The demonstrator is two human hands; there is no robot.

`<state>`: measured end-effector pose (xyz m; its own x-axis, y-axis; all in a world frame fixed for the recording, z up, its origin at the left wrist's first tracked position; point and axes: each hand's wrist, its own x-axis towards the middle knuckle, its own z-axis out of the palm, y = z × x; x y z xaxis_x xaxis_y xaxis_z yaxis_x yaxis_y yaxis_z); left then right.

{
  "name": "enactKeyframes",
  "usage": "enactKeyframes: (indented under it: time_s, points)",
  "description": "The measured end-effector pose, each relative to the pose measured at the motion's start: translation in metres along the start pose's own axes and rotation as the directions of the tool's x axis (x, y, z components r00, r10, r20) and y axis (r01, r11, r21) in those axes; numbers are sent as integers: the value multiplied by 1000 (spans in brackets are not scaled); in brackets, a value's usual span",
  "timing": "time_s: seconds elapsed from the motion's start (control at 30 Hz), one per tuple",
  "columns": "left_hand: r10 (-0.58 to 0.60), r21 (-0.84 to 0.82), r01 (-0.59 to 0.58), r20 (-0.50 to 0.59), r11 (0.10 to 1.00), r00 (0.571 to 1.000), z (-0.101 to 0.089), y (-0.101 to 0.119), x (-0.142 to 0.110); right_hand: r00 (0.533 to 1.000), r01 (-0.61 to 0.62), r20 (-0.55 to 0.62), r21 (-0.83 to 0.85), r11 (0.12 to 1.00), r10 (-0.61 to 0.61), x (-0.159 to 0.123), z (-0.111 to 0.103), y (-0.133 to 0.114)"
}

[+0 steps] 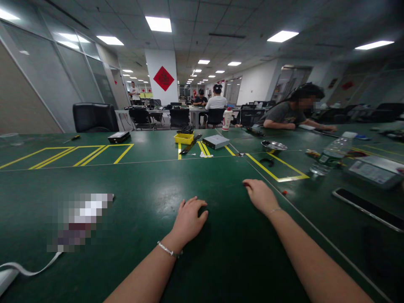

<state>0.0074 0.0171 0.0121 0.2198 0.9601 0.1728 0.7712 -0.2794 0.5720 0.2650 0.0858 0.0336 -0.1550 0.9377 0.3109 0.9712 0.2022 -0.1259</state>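
My left hand (189,219) rests palm down on the green table (151,198), fingers loosely curled, with nothing visible in it. My right hand (260,194) lies a little further out and to the right, also palm down with the fingers curled under. Neither hand touches any object. A small red bit (284,192) lies on the table just right of my right hand.
A blurred card on a white lanyard (25,269) lies at left. A phone (368,208), water bottle (331,155), metal bowl (274,146), grey box (216,141) and yellow tray (184,138) lie further out. A person (290,111) sits at the far right; others sit behind.
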Motion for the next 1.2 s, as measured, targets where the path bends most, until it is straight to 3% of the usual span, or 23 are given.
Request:
enactKeyframes:
  time_s: [0.03, 0.1, 0.17, 0.27, 0.37, 0.4, 0.47, 0.53, 0.57, 0.6, 0.67, 0.73, 0.8, 0.87, 1.2]
  points:
    - [7, -15, -7, -6, 1000, 1000, -1, 2, 0, 990, 140, 23, 40, 989, -141, -4, 2, -21]
    - [7, -66, -8, -10, 998, 1000, -2, 4, 0, 920, 380, 58, 103, 919, -387, -13, 6, -59]
    - [-1, -117, 4, 26, 993, 1000, -1, 4, 1, 853, 505, 75, 130, 853, -516, -25, 11, -90]
    - [-43, -214, 54, 56, 975, 998, 2, -2, 3, 822, 551, 64, 159, 819, -565, -36, 14, -112]
    - [-49, -261, 62, 54, 963, 997, 3, -6, 4, 814, 541, 70, 266, 797, -576, -33, 11, -106]
    - [-52, -263, 63, 51, 963, 997, 3, -6, 4, 825, 521, 67, 295, 801, -561, -29, 9, -97]
    - [-73, -278, 85, 51, 957, 996, 4, -7, 4, 893, 421, 41, 276, 864, -448, -18, 5, -70]
    - [-97, -311, 111, 60, 944, 993, 3, -7, 4, 978, 207, -12, 144, 968, -207, -8, 4, -31]
    - [-103, -337, 120, 68, 934, 992, 3, -6, 4, 997, 65, -38, 58, 996, -63, -4, 4, -9]
    - [-103, -366, 124, 76, 922, 992, 3, -6, 4, 995, -78, -57, -24, 997, 77, -1, 6, 13]
    - [-98, -418, 126, 90, 900, 991, 2, -5, 4, 943, -334, -57, -144, 931, 329, 0, 10, 52]
    - [-89, -439, 121, 93, 890, 992, 1, -4, 4, 876, -473, -3, -206, 857, 483, -3, 16, 81]
    - [-79, -430, 108, 84, 896, 993, -1, -3, 4, 850, -498, 63, -223, 838, 522, -7, 21, 95]
    - [-73, -413, 91, 59, 906, 996, -2, -3, 4, 861, -473, 90, -221, 853, 501, -8, 23, 97]
    - [-75, -405, 59, -24, 912, 997, 2, -7, 6, 887, -446, 19, -215, 869, 461, -4, 16, 86]
